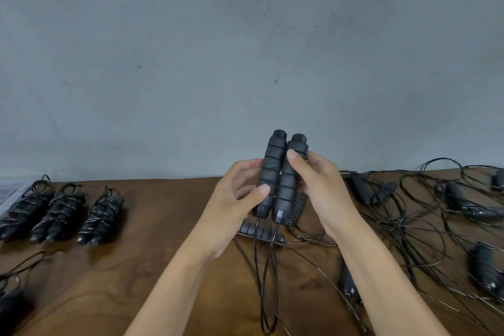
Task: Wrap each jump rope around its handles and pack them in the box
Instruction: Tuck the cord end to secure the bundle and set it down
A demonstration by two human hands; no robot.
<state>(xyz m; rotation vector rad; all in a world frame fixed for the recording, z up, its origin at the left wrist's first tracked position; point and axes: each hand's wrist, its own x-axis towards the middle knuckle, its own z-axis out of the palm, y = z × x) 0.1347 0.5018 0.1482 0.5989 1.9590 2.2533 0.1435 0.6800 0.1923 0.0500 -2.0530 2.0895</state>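
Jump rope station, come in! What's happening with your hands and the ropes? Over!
Left hand and right hand grip two handles side by side. Rope hangs unwrapped. Three wrapped bundles left; loose tangle right.

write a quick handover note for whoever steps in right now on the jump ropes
Left hand and right hand hold two handles side by side, upright above the table; their rope hangs loose, unwrapped.
Done: three wrapped bundles lie at the table's left.
Left: wrap this rope, then the tangled ropes on the right. No box in view; nothing seen packed.
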